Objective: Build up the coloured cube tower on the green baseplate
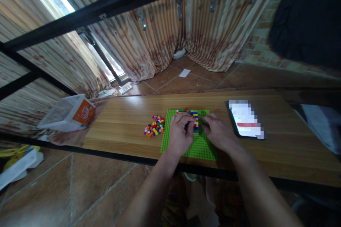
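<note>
Centrally, both hands' fingers (189, 125) pinched on brick column (196, 125), baseplate (170, 131) edges free.

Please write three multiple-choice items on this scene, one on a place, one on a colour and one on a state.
1. Where does the pile of loose bricks lie?
A. left of the baseplate
B. on the phone
C. on the floor

2. What colour is the baseplate?
A. blue
B. green
C. white

3. What is the state of the phone?
A. face down
B. held in a hand
C. lying flat, screen lit

Answers:
1 A, the pile sits on the wooden table just left of the plate.
2 B, the studded plate under the left hand and right hand is bright green.
3 C, it rests on the table right of the plate, its screen glowing.
</note>
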`<action>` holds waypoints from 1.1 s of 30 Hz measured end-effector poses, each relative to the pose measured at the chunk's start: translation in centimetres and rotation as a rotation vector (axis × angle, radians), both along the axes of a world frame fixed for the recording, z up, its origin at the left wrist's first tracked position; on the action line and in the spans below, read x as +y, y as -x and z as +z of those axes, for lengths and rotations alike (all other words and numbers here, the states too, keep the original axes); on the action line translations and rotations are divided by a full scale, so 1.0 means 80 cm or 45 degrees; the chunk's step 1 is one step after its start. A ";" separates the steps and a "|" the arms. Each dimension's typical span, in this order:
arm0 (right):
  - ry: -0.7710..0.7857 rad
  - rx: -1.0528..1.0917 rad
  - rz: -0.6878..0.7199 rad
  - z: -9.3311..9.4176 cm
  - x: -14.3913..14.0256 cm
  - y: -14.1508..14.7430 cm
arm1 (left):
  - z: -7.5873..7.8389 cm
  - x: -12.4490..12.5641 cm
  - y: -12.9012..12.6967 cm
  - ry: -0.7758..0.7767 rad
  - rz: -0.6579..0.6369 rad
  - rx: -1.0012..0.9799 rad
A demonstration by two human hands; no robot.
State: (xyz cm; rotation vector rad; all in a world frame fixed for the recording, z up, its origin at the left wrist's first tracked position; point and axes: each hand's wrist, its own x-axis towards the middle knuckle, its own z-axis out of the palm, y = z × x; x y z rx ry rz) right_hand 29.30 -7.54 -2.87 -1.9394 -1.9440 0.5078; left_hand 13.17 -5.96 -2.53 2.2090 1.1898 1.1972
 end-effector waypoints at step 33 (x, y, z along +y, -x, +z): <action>-0.013 0.001 0.003 -0.007 0.005 -0.006 | -0.001 0.003 0.000 0.017 -0.033 -0.015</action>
